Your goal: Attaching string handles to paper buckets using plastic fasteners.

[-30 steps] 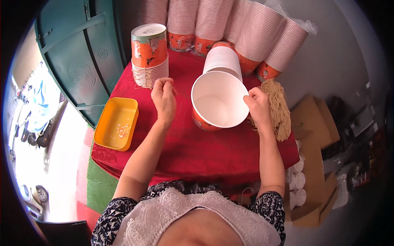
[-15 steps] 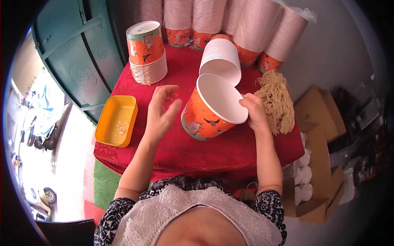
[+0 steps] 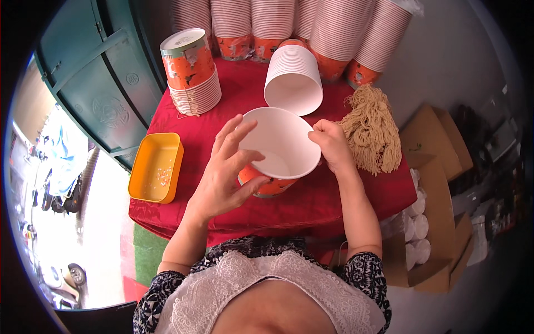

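A large orange paper bucket (image 3: 287, 146) with a white inside and a printed pattern is in front of me at the middle of the table, its mouth tilted toward me. My right hand (image 3: 334, 147) pinches its rim on the right side. My left hand (image 3: 225, 172) hovers at the left of the bucket, fingers spread, partly covering its rim and side; nothing is held in it. Just behind, a nested stack of the same buckets (image 3: 295, 72) lies on its side with the open end facing me. Beside my right hand lies a bundle of beige string (image 3: 371, 131).
A red cloth (image 3: 239, 83) covers the table. At left are a yellow tray (image 3: 139, 175) with small bits in it and an upside-down bucket stack (image 3: 189, 69) with string. Tall wrapped stacks (image 3: 272, 22) line the back. Cardboard boxes (image 3: 436, 222) stand at right, a green door (image 3: 105, 83) at left.
The bucket has swung more upright, its mouth now facing up toward me. My left hand has moved right to its rim, fingers spreading. My right hand has kept its hold, shifting slightly left.
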A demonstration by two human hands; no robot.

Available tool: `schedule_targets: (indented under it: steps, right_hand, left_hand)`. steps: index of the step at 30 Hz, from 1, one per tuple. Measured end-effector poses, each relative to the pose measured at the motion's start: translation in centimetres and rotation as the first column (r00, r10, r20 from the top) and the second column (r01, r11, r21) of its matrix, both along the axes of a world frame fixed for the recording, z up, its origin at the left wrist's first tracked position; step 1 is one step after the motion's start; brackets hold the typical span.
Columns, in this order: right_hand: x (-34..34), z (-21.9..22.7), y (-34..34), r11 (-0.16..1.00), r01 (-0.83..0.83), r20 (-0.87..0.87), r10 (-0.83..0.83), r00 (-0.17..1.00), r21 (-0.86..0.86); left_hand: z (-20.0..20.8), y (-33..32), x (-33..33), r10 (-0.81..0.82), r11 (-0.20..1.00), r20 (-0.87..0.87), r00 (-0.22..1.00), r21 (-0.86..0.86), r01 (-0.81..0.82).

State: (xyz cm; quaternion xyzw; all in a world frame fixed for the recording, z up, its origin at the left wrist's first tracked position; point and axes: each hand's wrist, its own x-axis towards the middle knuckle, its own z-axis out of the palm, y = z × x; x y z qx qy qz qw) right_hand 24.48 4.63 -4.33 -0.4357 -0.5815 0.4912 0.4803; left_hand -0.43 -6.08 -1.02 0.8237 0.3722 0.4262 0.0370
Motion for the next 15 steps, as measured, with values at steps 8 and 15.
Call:
schedule_targets:
  steps: [8, 15]
  right_hand:
    - [0.2, -0.1, -0.5, 0.967, -0.056, 0.138, 0.021, 0.990, 0.250]
    - [-1.7, 0.3, 0.5, 0.666, -0.104, 0.107, 0.036, 0.994, 0.739]
  left_hand:
    - [-1.2, -0.2, -2.5, -0.043, 0.986, 0.499, 0.866, -0.119, 0.117]
    - [1.6, -0.5, -3.3, -0.002, 0.996, -0.085, 0.996, -0.090, -0.006]
